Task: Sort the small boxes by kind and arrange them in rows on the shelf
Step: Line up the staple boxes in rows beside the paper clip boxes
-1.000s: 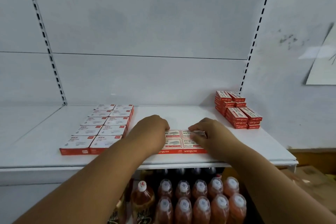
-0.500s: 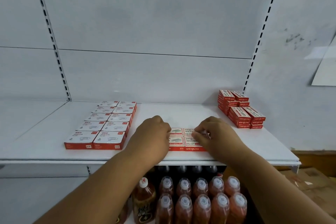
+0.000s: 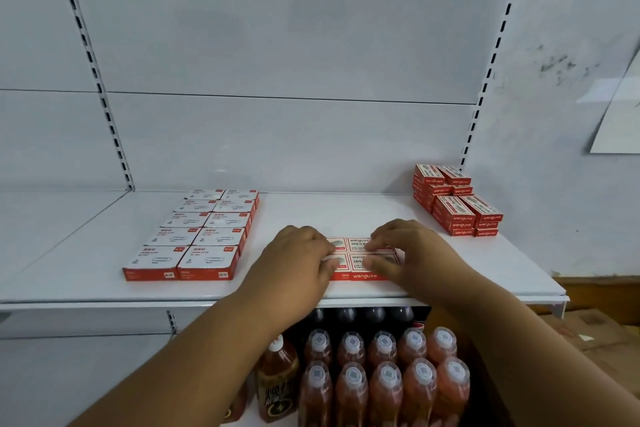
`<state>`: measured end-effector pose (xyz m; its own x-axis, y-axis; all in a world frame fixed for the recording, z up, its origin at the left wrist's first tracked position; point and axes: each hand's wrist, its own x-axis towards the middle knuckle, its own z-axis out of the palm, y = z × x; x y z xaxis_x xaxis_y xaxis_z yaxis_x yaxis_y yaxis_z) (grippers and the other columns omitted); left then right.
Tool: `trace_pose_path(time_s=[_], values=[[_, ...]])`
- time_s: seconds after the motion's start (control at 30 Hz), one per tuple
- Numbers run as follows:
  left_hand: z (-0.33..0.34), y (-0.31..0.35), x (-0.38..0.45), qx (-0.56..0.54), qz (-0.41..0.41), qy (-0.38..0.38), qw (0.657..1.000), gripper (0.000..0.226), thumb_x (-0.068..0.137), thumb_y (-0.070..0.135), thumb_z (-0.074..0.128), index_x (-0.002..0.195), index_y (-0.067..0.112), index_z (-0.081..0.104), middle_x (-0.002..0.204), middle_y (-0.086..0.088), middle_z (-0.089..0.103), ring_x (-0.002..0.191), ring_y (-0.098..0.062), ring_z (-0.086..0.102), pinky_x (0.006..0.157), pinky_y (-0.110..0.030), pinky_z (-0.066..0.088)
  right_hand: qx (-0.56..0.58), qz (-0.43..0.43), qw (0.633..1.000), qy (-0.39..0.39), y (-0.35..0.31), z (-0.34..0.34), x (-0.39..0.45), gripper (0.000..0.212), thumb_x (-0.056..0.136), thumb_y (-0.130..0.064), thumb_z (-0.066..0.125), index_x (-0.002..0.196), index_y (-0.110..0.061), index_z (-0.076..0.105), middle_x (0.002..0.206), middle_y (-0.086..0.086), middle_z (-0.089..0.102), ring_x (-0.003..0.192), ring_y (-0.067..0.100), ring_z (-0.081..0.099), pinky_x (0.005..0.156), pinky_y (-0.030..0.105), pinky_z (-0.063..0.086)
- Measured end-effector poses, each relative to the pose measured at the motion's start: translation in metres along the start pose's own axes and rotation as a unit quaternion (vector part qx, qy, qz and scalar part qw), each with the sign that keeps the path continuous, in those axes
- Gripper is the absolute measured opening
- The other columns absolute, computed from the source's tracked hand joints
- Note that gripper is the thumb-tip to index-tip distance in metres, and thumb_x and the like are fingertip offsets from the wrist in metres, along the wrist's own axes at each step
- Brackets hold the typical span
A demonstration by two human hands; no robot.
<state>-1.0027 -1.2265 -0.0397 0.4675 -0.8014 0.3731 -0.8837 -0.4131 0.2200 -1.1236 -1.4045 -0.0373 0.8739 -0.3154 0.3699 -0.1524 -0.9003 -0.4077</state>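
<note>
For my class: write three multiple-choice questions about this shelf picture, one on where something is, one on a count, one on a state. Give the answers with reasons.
1. Where is the stack of red boxes?
A. back right of the shelf
B. front left
C. on the floor

2. How many columns do the white-topped boxes form?
A. one
B. two
C. four

3. What are both hands doing?
A. hanging free
B. resting on flat boxes
C. lifting a bottle

Answers: 1 A, it stands by the right upright. 2 B, two side by side. 3 B, left hand and right hand press on them.
</note>
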Motion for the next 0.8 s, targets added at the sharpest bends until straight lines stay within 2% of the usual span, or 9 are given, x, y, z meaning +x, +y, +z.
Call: trace_pose_path(time_s=[0.17, 0.27, 0.33, 0.4, 0.57, 0.8], values=[[-0.001, 0.000, 0.000, -0.012, 0.001, -0.014, 1.000, 0.039, 0.100, 0.043, 0.043, 0.136, 0.031, 0.053, 0.138, 0.011, 0.050, 0.125, -0.010, 0.038, 0.104, -0.025, 0.031, -0.004, 0.000, 1.000, -0.011, -0.002, -0.002, -0.002, 0.026, 0.083, -0.046, 0.070, 0.103, -0.030, 0.074, 0.113, -0.012, 0.064, 0.104, 0.003, 0.053, 0.086, 0.020, 0.040], [-0.002, -0.002, 0.003, -0.020, 0.004, -0.079, 0.997, 0.049, 0.101, 0.046, 0.037, 0.149, 0.032, 0.034, 0.158, 0.010, 0.027, 0.145, -0.012, 0.019, 0.117, -0.031, 0.018, 0.014, 0.016, 1.000, -0.017, -0.001, -0.004, -0.004, 0.029, 0.082, -0.049, 0.069, 0.103, -0.030, 0.073, 0.115, -0.013, 0.062, 0.105, 0.002, 0.053, 0.087, 0.021, 0.043], [-0.001, -0.001, 0.006, -0.034, 0.008, -0.130, 0.991, 0.054, 0.103, 0.046, 0.034, 0.153, 0.028, 0.024, 0.163, 0.008, 0.016, 0.149, -0.011, 0.008, 0.119, -0.030, 0.009, 0.015, 0.017, 0.999, -0.026, -0.001, -0.005, -0.005, 0.032, 0.079, -0.049, 0.072, 0.104, -0.030, 0.073, 0.116, -0.013, 0.062, 0.106, 0.002, 0.054, 0.089, 0.021, 0.043], [0.001, 0.001, 0.009, -0.039, 0.009, -0.142, 0.989, 0.055, 0.103, 0.044, 0.033, 0.154, 0.025, 0.023, 0.163, 0.005, 0.016, 0.150, -0.011, 0.008, 0.119, -0.028, 0.007, 0.016, 0.017, 0.999, -0.030, -0.001, -0.006, -0.005, 0.032, 0.077, -0.047, 0.075, 0.104, -0.029, 0.073, 0.116, -0.013, 0.063, 0.107, 0.002, 0.054, 0.091, 0.021, 0.043], [0.004, 0.001, 0.009, -0.010, 0.019, -0.130, 0.991, 0.052, 0.104, 0.042, 0.033, 0.150, 0.021, 0.028, 0.158, 0.001, 0.025, 0.144, -0.016, 0.022, 0.116, -0.029, 0.017, 0.018, 0.023, 0.999, -0.031, -0.001, -0.006, -0.004, 0.030, 0.076, -0.045, 0.076, 0.102, -0.030, 0.074, 0.117, -0.013, 0.062, 0.107, 0.002, 0.054, 0.092, 0.024, 0.044], [0.002, 0.006, 0.010, -0.003, 0.013, -0.137, 0.990, 0.051, 0.104, 0.040, 0.034, 0.150, 0.018, 0.030, 0.157, -0.001, 0.026, 0.142, -0.018, 0.023, 0.115, -0.028, 0.018, 0.013, 0.027, 0.999, -0.035, -0.003, -0.007, -0.002, 0.028, 0.076, -0.044, 0.078, 0.100, -0.029, 0.075, 0.119, -0.012, 0.063, 0.107, 0.003, 0.054, 0.092, 0.024, 0.044]])
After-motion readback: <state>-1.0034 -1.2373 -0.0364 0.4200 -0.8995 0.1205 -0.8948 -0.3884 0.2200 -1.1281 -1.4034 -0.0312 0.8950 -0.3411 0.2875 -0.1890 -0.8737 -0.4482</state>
